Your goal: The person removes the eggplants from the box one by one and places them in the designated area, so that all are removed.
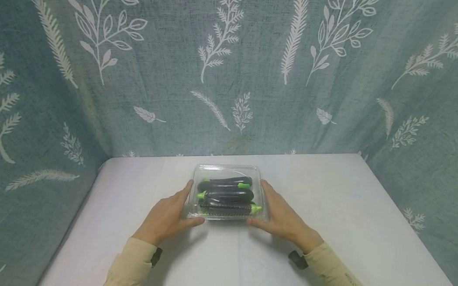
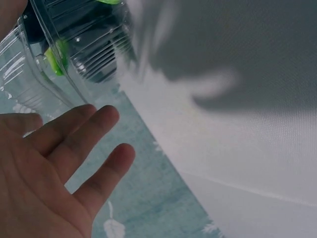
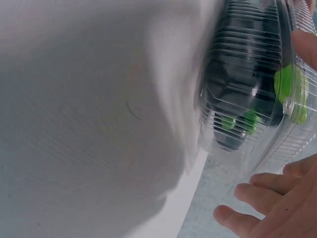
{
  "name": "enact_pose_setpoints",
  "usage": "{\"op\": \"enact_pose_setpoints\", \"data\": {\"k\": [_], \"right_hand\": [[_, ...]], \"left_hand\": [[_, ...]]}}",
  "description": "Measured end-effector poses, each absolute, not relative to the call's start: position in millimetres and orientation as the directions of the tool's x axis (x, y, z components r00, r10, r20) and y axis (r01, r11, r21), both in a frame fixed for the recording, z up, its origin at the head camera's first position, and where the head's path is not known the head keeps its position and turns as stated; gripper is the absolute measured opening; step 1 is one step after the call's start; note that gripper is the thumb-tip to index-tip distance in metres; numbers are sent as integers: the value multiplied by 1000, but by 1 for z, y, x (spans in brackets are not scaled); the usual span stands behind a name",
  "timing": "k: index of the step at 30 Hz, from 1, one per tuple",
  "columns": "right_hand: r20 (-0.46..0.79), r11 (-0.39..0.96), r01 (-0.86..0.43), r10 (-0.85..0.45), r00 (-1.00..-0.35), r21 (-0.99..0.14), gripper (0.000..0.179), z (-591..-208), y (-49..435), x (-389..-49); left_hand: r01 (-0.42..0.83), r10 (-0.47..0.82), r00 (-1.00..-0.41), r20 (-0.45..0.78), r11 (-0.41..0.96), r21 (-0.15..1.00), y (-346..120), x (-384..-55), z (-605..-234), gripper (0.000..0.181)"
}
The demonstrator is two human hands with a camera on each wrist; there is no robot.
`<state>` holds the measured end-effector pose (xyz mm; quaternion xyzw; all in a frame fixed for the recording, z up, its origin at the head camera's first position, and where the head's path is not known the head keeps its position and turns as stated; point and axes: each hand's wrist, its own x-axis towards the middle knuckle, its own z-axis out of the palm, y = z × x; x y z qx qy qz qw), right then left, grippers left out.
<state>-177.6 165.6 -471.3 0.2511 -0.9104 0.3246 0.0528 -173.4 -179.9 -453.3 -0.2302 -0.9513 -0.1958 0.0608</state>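
A clear plastic clamshell box (image 1: 227,171) with its lid down stands on the white table and contains several dark eggplants (image 1: 228,196) with bright green stems. My left hand (image 1: 168,216) is at the box's left side, thumb by the near-left corner and forefinger along the side. Opposite it, my right hand (image 1: 280,212) is at the right side, its thumb by the near-right corner. Both wrist views show mostly straight, spread fingers. In the right wrist view the thumb (image 3: 305,47) lies against the rim. Whether every fingertip touches the plastic is hidden.
White cloth covers the table (image 1: 315,194). Behind it and on both sides hangs a blue-green curtain (image 1: 170,76) with white leaf prints. Dark straps (image 1: 298,260) sit at the wrists, below beige sleeves (image 1: 126,271).
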Motion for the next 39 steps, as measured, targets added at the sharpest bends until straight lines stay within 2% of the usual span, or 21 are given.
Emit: {"op": "enact_pose_setpoints", "data": {"k": [7,15,22,30,39], "right_hand": [[223,750,-479,-425,-877,-455,117,-470,167,-173],[279,792,-528,-456,-845,-305,110,-471,168,-174],[369,783,-604,-522,-769,-152,101,-472,170,-177],[371,753,-658,-603,-706,-28,84,-465,173,-181],[431,677,-723,-699,-571,139,62,-458,177,-183]], "left_hand": [[525,456,-849,267,786,327,-180,-172,-451,97],[570,484,-816,315,762,307,-179,-173,-453,83],[603,503,-790,350,741,297,-179,-175,-453,83],[609,512,-788,342,730,310,-178,-178,-450,81],[628,521,-772,364,716,304,-178,-178,-453,80]]}}
